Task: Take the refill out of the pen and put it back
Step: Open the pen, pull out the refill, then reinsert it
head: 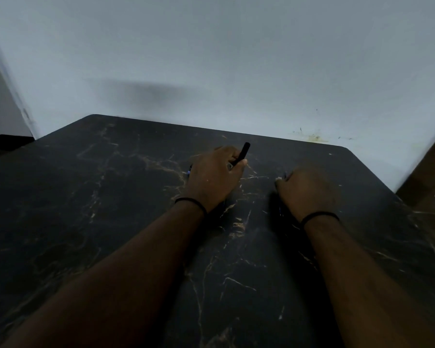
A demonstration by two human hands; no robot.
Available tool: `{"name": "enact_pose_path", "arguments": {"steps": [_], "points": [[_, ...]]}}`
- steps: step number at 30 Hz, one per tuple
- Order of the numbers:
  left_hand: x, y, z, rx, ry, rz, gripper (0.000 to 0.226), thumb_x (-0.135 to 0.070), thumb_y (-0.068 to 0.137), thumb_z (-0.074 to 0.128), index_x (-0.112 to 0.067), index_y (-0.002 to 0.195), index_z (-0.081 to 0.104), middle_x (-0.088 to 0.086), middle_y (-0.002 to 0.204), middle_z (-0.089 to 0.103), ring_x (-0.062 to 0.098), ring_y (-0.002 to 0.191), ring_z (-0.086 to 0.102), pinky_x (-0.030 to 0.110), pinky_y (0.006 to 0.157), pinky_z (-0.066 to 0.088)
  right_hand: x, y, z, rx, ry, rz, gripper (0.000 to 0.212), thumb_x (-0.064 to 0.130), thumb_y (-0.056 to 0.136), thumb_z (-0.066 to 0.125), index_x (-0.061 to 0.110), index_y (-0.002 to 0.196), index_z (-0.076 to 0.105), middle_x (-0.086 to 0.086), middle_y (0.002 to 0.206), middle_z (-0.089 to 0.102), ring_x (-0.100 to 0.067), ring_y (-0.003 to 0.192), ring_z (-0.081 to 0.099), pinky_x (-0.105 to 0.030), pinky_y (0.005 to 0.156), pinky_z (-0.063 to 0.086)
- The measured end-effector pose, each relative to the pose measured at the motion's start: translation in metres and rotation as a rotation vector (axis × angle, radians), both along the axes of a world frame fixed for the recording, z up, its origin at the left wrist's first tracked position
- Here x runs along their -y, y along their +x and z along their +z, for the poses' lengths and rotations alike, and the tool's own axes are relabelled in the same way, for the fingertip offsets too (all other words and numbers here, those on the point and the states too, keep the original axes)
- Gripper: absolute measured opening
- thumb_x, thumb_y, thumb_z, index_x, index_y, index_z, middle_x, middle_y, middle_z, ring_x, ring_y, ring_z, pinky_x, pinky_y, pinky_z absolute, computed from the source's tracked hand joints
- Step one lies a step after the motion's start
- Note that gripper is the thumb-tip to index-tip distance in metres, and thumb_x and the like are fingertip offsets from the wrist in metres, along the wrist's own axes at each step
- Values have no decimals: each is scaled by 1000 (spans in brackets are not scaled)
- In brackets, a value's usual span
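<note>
Forearms fill the near edge, both reaching out over the dark marbled table point(91, 222), a thin black band on each wrist. Left hand point(215, 175) curls round the pen point(243, 152), whose black barrel pokes out past the thumb toward 1 o'clock, its far end clear of the tabletop. A speck of blue shows at the hand's 9 o'clock side; whether that is the refill or the pen's tip is too small and blurred to tell. Right hand point(304, 189) sits at 3 o'clock of the left, apart from it, knuckles up and fingers folded under; something pale glints at its thumb side, but what the fingers close on, if anything, is hidden. Grey wall point(236, 59) behind, with a yellowish smear near the table's far right corner
</note>
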State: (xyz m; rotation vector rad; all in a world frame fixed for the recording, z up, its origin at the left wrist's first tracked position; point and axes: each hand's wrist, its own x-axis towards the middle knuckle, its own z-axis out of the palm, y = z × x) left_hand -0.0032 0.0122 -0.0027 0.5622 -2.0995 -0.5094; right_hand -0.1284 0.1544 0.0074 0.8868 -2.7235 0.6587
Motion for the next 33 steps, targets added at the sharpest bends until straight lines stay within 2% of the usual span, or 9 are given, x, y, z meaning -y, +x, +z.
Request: {"name": "enact_pose_path", "arguments": {"steps": [6, 11, 14, 17, 21, 25, 27, 33], "points": [[0, 0, -1, -29, -32, 4, 13, -40, 88, 66, -27, 88, 68, -9, 87, 71, 6, 75, 63, 24, 64, 51, 3, 7, 1, 24, 48, 45, 36, 36, 97, 52, 7, 112, 67, -15, 114, 66, -34, 105, 62, -41, 93, 50], [-1, -1, -2, -22, -28, 1, 14, -42, 87, 65, -28, 87, 67, -10, 85, 69, 6, 75, 63, 30, 66, 55, 8, 21, 5, -1, 122, 104, 41, 43, 97, 50, 13, 122, 62, -12, 124, 62, -31, 111, 61, -43, 95, 51], [-1, -1, -2, -33, -26, 1, 15, -41, 87, 66, -26, 86, 67, -10, 84, 69, 7, 74, 63, 30, 65, 55, 11, 30, 6, -62, 130, 130, 42, 45, 93, 56, 11, 115, 64, -12, 119, 64, -32, 106, 63, -39, 87, 53], [0, -1, -3, -34, -28, 12, 17, -42, 86, 65, -25, 86, 68, -10, 83, 69, 6, 72, 61, 28, 63, 51, 12, 40, 8, -76, 148, 148, 35, 43, 86, 63, 12, 102, 69, -10, 108, 68, -31, 97, 66, -32, 73, 47], [1, -1, -3, -19, -22, 19, 20, -44, 87, 63, -24, 88, 68, -8, 85, 70, 8, 70, 61, 31, 63, 54, 13, 43, 8, -36, 169, 148, 35, 43, 87, 62, 12, 100, 70, -12, 107, 68, -32, 96, 66, -35, 77, 51], [1, -1, -3, -5, -9, 23, 22, -46, 87, 62, -25, 89, 68, -9, 85, 70, 8, 72, 63, 35, 66, 56, 15, 41, 6, -54, 156, 138, 33, 40, 91, 60, 10, 102, 69, -12, 108, 69, -32, 97, 67, -33, 73, 47], [1, -2, -4, -9, -2, 22, 23, -46, 86, 62, -24, 90, 68, -9, 85, 70, 8, 74, 63, 36, 66, 56, 18, 41, 4, -57, 151, 122, 32, 38, 93, 58, 10, 104, 68, -12, 110, 69, -32, 99, 66, -34, 76, 48], [2, -2, -4, -6, 20, 24, 25, -48, 86, 60, -25, 90, 69, -9, 85, 70, 8, 74, 64, 37, 65, 57, 20, 38, 4, -97, 37, 91, 31, 37, 96, 53, 10, 100, 69, -13, 106, 70, -33, 98, 66, -34, 77, 49]]}}
